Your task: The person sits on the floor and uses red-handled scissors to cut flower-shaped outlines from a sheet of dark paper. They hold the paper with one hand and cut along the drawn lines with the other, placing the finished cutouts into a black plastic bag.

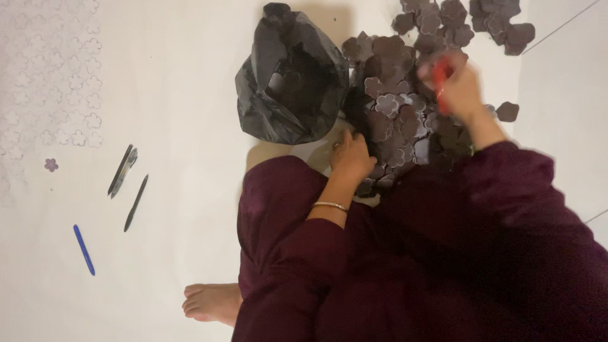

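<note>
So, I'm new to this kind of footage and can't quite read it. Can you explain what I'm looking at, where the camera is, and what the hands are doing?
There is no machine here. The single picture comes from a camera worn on a person's head, looking down at their own lap and a white floor. The left hand, with a thin bangle on its wrist, rests at the edge of a pile of dark flower-shaped cutouts. The right hand, blurred, holds something red over the pile; I cannot tell what it is. Beside the pile sits an open black plastic bag. To the left lie a blue pen, two dark pens and one small purple flower. A bare foot shows below.
</note>
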A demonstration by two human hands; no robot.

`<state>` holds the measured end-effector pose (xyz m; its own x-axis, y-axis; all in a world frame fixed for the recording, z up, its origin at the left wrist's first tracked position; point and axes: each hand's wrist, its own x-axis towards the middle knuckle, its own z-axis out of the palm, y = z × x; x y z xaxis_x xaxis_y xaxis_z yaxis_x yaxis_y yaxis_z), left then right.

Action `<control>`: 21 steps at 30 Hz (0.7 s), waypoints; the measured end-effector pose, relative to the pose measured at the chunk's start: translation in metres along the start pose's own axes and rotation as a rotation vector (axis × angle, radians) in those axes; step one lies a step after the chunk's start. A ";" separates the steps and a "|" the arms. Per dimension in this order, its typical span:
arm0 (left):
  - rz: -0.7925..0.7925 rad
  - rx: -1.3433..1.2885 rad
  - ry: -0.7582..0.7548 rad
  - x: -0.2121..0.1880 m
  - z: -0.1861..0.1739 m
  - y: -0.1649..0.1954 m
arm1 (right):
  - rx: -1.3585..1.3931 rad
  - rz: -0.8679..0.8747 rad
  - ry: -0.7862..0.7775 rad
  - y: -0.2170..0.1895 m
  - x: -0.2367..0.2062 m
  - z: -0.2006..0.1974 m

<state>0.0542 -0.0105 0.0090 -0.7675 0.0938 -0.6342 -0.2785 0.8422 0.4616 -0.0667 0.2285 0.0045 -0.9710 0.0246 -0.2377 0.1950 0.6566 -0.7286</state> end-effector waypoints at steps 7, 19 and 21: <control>-0.033 -0.021 -0.015 -0.011 -0.002 0.006 | -0.020 0.068 0.485 0.040 0.115 -0.073; 0.026 0.001 0.096 0.010 0.024 0.001 | 0.100 -0.013 0.003 -0.008 0.064 0.003; 0.080 0.060 0.182 0.020 0.030 -0.002 | -0.104 0.174 -0.129 -0.024 0.038 0.013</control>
<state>0.0570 0.0060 -0.0229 -0.8791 0.0687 -0.4717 -0.1818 0.8665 0.4649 -0.1063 0.2038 0.0049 -0.8972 0.0520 -0.4385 0.3358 0.7250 -0.6013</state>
